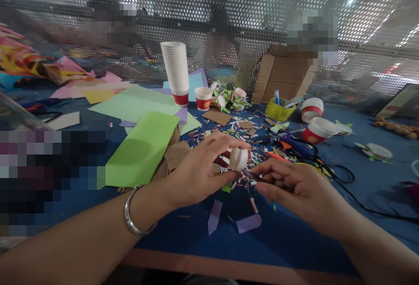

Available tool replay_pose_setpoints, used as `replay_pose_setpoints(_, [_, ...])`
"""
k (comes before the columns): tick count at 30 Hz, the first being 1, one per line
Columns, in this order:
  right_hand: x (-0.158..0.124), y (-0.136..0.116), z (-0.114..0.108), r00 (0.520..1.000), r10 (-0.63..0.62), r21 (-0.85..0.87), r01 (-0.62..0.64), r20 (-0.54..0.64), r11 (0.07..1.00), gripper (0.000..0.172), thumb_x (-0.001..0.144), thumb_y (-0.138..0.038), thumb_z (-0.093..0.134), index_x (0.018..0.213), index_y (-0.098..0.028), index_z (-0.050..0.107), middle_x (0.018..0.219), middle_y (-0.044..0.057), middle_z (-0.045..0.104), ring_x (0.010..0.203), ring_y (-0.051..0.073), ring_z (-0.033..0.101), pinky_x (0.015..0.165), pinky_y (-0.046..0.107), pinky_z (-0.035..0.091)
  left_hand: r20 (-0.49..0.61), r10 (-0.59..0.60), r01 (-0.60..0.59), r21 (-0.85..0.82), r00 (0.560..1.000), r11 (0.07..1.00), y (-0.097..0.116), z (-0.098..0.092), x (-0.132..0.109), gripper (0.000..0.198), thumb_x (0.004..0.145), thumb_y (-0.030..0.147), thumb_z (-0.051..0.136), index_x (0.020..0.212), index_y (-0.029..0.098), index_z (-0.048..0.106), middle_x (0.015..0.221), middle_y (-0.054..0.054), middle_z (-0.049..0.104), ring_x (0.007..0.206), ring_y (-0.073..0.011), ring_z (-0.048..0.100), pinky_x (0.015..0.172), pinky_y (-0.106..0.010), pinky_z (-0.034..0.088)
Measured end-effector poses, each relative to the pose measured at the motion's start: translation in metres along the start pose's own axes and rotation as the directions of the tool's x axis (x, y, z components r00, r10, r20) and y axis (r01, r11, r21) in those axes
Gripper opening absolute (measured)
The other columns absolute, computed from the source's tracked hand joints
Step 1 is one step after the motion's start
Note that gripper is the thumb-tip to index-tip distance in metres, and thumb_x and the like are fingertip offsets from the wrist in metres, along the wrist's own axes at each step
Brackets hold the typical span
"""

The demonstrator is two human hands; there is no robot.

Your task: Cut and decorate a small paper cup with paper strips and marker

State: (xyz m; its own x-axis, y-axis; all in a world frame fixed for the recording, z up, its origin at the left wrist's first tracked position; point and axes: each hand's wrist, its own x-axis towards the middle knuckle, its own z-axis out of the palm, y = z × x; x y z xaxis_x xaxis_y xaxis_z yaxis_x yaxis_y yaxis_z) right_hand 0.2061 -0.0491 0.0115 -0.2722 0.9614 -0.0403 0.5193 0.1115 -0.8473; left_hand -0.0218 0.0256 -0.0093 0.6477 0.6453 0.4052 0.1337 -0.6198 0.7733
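Observation:
My left hand (196,169), with a silver bangle at its wrist, pinches the cut-down base of a paper cup (238,158) between thumb and fingers. The white round bottom is turned partly towards me, and some red shows at its rim. In my right hand (291,184) are what look like scissors (253,176), their dark tip close to the cup base's lower edge. The handles are hidden by my curled fingers. Below the hands lie two purple paper strips (214,217) and a small red-and-white scrap (253,205).
Paper scraps (238,128) litter the middle. Behind are a cup stack (175,66), a single cup (203,98) and several small paper turtles (240,97). Green paper (144,149) and cardboard lie left. A yellow holder (279,109), a tipped cup (319,130) and a black cable (353,195) are right.

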Motion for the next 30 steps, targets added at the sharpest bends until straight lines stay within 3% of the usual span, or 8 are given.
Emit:
replay_pose_setpoints(5, [-0.0002,0.0001,-0.001,0.999,-0.031,-0.034,0.032,0.006,0.999,0.02,0.095,-0.037,0.064,0.105,-0.021,0.07,0.081,0.002,0.073,0.071,0.014,0.067,0.059,0.02,0.052,0.011,-0.012,0.012,-0.009,1.0,1.0,-0.0005,-0.0001,-0.0001,0.041,0.087,0.023,0.075,0.126,0.025,0.062,0.127,-0.009,0.058,0.112,-0.0229,0.062,0.089,-0.034,0.061])
replay_pose_setpoints(16, [-0.0012,-0.0022,-0.0031,0.998,-0.049,-0.052,0.05,0.025,0.997,0.02,0.096,-0.037,0.063,0.105,-0.021,0.07,0.079,0.001,0.072,0.07,0.014,0.066,0.06,0.021,0.052,0.032,-0.035,0.036,-0.028,0.999,0.999,0.0024,-0.0008,-0.0001,0.039,0.089,0.026,0.074,0.126,0.025,0.061,0.126,-0.008,0.058,0.098,-0.018,0.068,0.083,-0.031,0.061])
replay_pose_setpoints(23, [-0.0041,0.0015,-0.0065,1.0,-0.002,0.001,0.002,0.013,1.0,0.027,0.094,-0.042,0.066,0.109,-0.02,0.069,0.085,0.003,0.071,0.071,0.014,0.066,0.059,0.022,0.051,0.031,-0.016,0.017,-0.023,0.999,1.0,-0.0004,-0.0029,0.0,0.04,0.09,0.023,0.073,0.128,0.028,0.06,0.131,-0.007,0.058,0.111,-0.0205,0.064,0.09,-0.033,0.061])
replay_pose_setpoints(30, [-0.0045,0.0017,-0.009,1.0,-0.006,0.045,0.005,0.023,0.999,0.025,0.096,-0.044,0.066,0.106,-0.022,0.068,0.077,-0.002,0.066,0.059,0.009,0.055,0.05,0.019,0.041,0.068,0.056,-0.057,0.019,0.996,0.998,-0.003,-0.0014,-0.0023,0.046,0.089,0.015,0.07,0.131,0.029,0.058,0.135,-0.007,0.056,0.127,-0.0223,0.056,0.093,-0.031,0.06])
